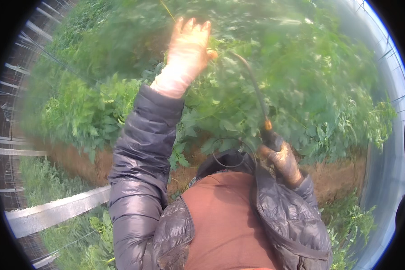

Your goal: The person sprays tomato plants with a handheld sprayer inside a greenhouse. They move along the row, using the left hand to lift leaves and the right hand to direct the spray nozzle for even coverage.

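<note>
Over the leafy green plants (229,101), my left hand (189,50) is raised in a pale, thin glove, its back towards me. Its fingers are slightly apart and the thumb sticks out to the right. A thin yellow string (168,10) runs up from near its fingertips; I cannot tell whether they touch it. Lower right, my gloved, soiled right hand (285,163) is closed around the dark handle of a spray wand (256,86). The wand has a brass-coloured fitting (268,125) and a thin tube curving up and left, its tip among the leaves.
A dark hose loop (213,153) hangs before my chest. At left, a pale concrete post (57,211) reaches towards my arm, with more posts and wires beyond. Bare soil (341,173) borders the plant row. Translucent greenhouse film (388,141) curves along the right. The upper foliage is blurred.
</note>
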`<state>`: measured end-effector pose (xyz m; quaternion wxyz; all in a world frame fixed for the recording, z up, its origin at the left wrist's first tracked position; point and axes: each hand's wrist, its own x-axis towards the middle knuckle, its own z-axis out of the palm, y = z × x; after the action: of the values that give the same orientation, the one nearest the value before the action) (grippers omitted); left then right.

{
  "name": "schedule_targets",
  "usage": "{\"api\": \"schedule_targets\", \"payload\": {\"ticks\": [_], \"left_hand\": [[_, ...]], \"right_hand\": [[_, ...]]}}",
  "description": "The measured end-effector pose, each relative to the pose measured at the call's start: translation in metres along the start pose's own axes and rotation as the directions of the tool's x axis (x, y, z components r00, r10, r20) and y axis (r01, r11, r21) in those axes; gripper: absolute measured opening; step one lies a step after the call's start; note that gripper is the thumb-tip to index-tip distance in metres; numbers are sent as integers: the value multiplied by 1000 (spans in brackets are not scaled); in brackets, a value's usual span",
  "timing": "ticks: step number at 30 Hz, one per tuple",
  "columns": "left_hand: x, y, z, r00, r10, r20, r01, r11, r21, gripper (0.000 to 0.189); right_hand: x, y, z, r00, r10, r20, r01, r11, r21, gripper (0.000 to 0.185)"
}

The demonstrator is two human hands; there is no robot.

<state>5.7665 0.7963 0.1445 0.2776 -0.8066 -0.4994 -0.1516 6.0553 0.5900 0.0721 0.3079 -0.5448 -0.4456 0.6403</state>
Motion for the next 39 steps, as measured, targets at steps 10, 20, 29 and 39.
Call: {"api": "schedule_targets", "payload": {"ticks": [10, 20, 29, 39], "left_hand": [[22, -9, 34, 979, 110, 175, -130, 985, 113, 22], [-71, -17, -32, 964, 198, 175, -191, 980, -55, 20], [-97, 3, -75, 956, 218, 197, -200, 974, -108, 35], [-107, 11, -75, 975, 158, 156, -139, 982, -124, 40]], "right_hand": [[3, 3, -4, 999, -31, 39, 29, 998, 60, 56], [31, -15, -13, 971, -201, 129, 227, 944, -240, 47], [43, -44, -24, 882, -137, 450, 389, 751, -533, 34], [49, -70, -6, 892, -195, 407, 300, 930, -212, 44]]}}
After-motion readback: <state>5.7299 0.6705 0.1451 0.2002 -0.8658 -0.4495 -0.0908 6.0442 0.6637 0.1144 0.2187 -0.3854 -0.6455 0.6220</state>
